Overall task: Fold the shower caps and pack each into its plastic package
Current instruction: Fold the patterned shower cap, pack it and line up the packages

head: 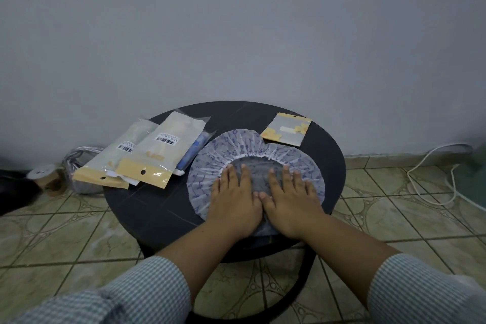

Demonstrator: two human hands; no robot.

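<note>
1. Your left hand (234, 197) and right hand (290, 198) lie flat, fingers spread, side by side with the thumbs touching, pressing down on the shower cap (253, 166).
2. The shower cap is spread out on the round dark table (147, 208), elastic opening upward, its near part under your palms.
3. Two filled plastic packages (147, 152) lie left of the cap; an empty package (286, 129) lies beyond it, on the right.

Both hands (263, 200) press the shower cap (252, 150) flat.
</note>
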